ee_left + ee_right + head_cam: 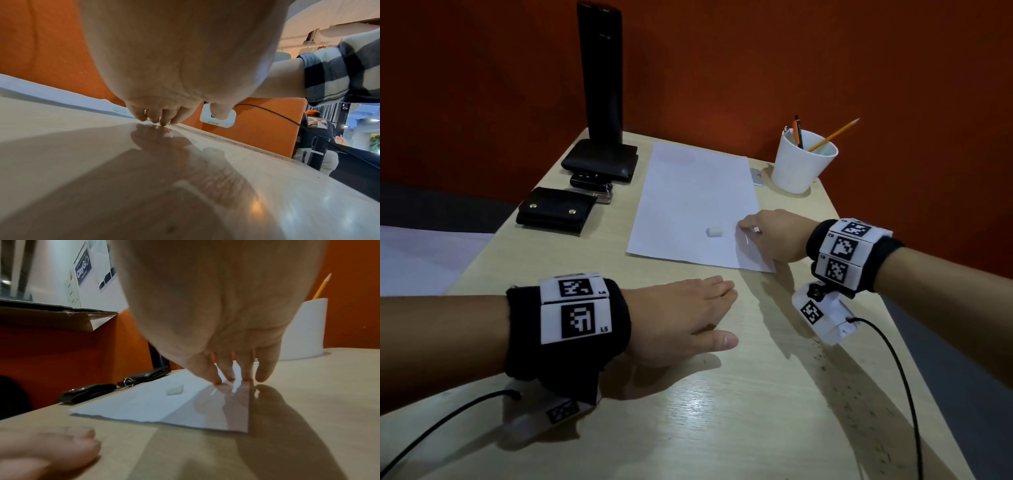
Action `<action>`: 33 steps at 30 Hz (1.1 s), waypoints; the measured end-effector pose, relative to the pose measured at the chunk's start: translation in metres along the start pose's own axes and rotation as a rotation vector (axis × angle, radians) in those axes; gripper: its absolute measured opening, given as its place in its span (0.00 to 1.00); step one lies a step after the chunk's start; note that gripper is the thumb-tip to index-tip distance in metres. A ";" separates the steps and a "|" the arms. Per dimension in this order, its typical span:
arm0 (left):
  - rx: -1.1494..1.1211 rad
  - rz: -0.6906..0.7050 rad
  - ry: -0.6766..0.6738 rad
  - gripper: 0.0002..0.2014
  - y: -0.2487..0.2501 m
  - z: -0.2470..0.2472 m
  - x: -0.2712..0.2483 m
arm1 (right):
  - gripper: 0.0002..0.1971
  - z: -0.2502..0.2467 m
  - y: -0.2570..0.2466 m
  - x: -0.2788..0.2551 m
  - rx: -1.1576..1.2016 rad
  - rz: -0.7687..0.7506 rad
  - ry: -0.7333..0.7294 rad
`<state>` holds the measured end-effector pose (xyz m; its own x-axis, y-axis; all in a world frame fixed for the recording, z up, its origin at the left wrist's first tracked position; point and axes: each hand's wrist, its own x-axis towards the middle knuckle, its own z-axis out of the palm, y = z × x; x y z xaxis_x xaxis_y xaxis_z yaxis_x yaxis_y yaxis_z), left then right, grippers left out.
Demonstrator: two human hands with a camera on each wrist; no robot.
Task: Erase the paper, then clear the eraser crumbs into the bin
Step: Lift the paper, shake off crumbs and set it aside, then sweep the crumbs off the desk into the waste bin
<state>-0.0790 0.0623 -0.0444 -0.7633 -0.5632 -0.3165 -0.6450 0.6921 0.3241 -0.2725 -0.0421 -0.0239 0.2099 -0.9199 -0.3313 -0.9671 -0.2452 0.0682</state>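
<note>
A white sheet of paper point(695, 205) lies on the light wooden table point(688, 411). A small white eraser point(714, 232) sits loose on the sheet's near right part, also visible in the right wrist view as the eraser point(174, 390). My right hand point(767, 236) rests with straight fingertips point(230, 378) pressing the paper's right edge point(242, 402), just right of the eraser and not touching it. My left hand point(688, 318) lies flat, fingers together, on the bare table in front of the sheet, with its fingertips point(158, 120) touching the wood. Dark eraser crumbs point(859, 404) are scattered near the table's right edge.
A white cup point(803, 161) with pencils stands at the back right. A tall black stand point(602, 102), a key fob point(589, 180) and a black wallet point(556, 210) sit at the back left. Cables point(893, 359) trail from both wrists. No bin is in view.
</note>
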 end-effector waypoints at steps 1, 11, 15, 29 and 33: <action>0.014 0.003 -0.001 0.33 0.000 0.000 0.001 | 0.18 -0.001 -0.001 0.001 0.015 0.001 -0.005; 0.220 0.037 0.021 0.34 0.033 -0.018 0.060 | 0.24 -0.014 0.073 -0.073 0.389 0.123 0.156; 0.287 0.051 0.006 0.37 0.062 -0.024 0.106 | 0.21 0.011 0.124 -0.117 0.404 0.183 0.067; -0.029 -0.055 0.157 0.22 0.061 -0.053 0.139 | 0.32 0.078 0.098 -0.192 0.433 -0.173 -0.349; 0.164 -0.123 0.002 0.27 0.063 -0.045 0.178 | 0.20 0.060 0.108 -0.215 0.897 -0.188 -0.245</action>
<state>-0.2573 -0.0151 -0.0401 -0.6794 -0.6488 -0.3427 -0.7189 0.6821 0.1338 -0.4307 0.1474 -0.0018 0.4356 -0.7743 -0.4590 -0.6920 0.0381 -0.7209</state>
